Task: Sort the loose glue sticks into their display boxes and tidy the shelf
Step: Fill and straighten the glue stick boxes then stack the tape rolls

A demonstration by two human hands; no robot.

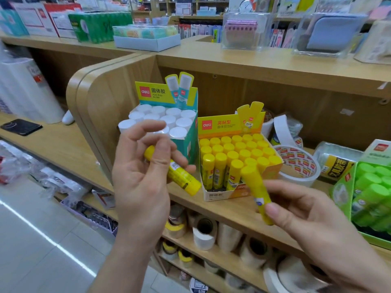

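Left hand (139, 178): fingers curled round one yellow glue stick (184, 178), slanted. Right hand (313, 220): thumb and fingers pinched a second yellow glue stick (256, 185), cap up. Yellow display box (220, 126) stood just beyond that grip; teal display box (189, 144) beyond the left.

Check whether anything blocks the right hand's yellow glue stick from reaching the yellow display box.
Nothing visible does: the yellow glue stick in the right hand is in front of the yellow display box, open air between. Every slot I can see already holds a stick, though.
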